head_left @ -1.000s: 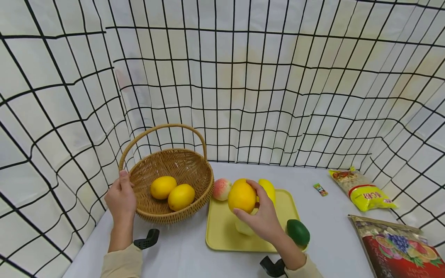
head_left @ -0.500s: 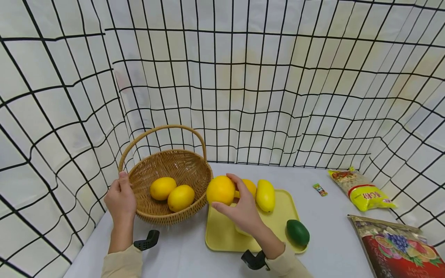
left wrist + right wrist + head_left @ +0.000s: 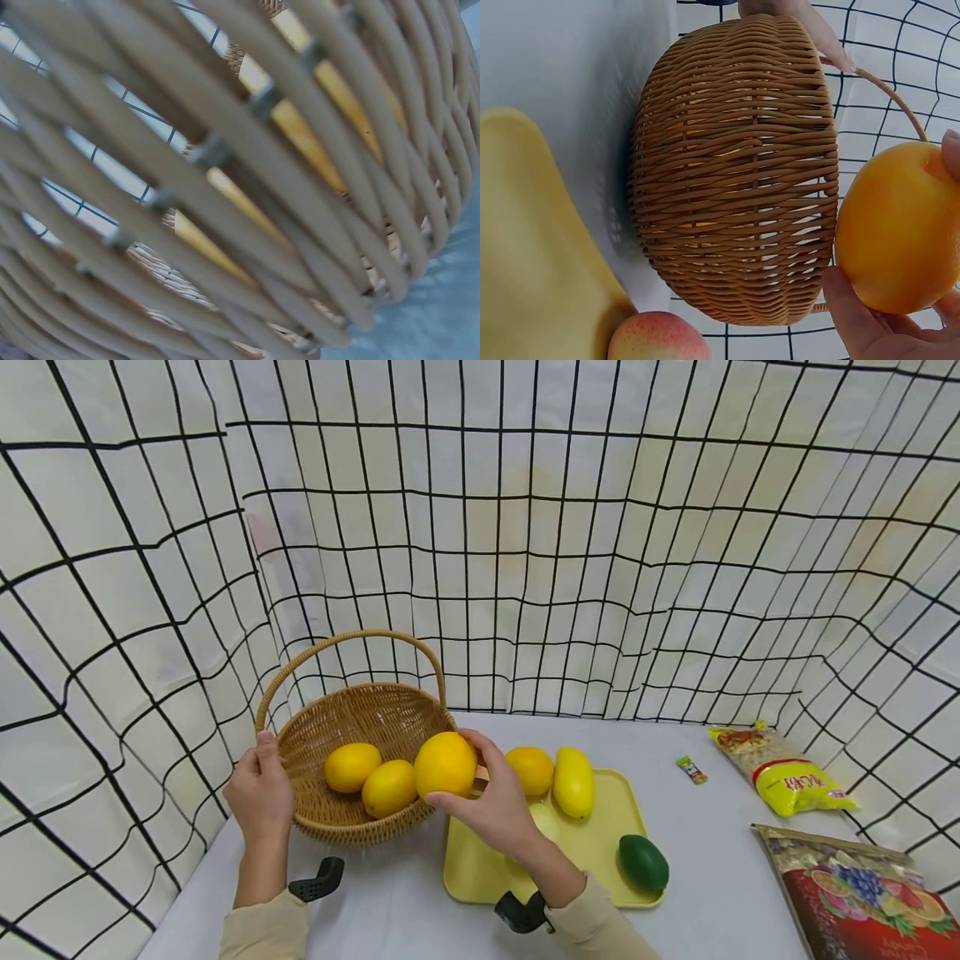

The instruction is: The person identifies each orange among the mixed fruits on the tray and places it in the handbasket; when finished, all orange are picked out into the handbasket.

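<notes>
My left hand point(image 3: 261, 789) grips the left side of a wicker basket point(image 3: 352, 832), where its arched handle meets the rim. Inside lie two yellow lemons point(image 3: 352, 767), partly seen through the weave in the left wrist view. My right hand point(image 3: 498, 806) holds an orange point(image 3: 446, 764) between thumb and fingers at the basket's right rim. The right wrist view shows this orange point(image 3: 900, 229) just beyond the rim, and a peach point(image 3: 658, 337) below the basket. In the head view, the right hand mostly hides the peach.
A yellow tray point(image 3: 607, 881) bears another orange-yellow fruit point(image 3: 531, 770), a long yellow fruit point(image 3: 573, 782) and a dark green fruit point(image 3: 642, 862). On the right lie a small packet point(image 3: 692, 769), a yellow snack bag point(image 3: 787, 772) and a red fruit-print bag point(image 3: 862, 893). Black grid netting surrounds the table.
My right hand has carried the orange leftward from above the tray to the basket's right rim. The left hand keeps its grip on the basket, which has hardly moved.
</notes>
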`<state>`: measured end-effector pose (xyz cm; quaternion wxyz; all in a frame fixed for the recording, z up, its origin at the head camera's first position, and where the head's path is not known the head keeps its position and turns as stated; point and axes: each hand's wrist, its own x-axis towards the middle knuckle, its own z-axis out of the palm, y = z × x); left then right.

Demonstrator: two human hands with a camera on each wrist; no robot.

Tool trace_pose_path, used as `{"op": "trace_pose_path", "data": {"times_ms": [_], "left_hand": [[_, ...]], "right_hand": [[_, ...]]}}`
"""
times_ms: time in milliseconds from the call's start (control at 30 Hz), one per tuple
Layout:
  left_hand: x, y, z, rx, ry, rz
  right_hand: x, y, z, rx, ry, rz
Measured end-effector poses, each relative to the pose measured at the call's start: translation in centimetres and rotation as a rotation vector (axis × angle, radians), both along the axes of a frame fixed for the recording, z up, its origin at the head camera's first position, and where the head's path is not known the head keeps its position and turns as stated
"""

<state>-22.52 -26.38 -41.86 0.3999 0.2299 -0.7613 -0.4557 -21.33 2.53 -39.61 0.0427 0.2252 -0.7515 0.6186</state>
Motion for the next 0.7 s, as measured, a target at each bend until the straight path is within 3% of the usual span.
{"op": "trace_pose_path", "data": {"times_ms": [233, 700], "left_hand": [[0.0, 0.0, 0.0, -0.003, -0.007, 0.0], [-0.1, 0.1, -0.1, 0.007, -0.006, 0.008]], "right_hand": [[-0.4, -1.0, 0.3, 0.01, 0.06, 0.026], [-0.8, -3.6, 1.1, 0.165, 0.107, 0.05]]}}
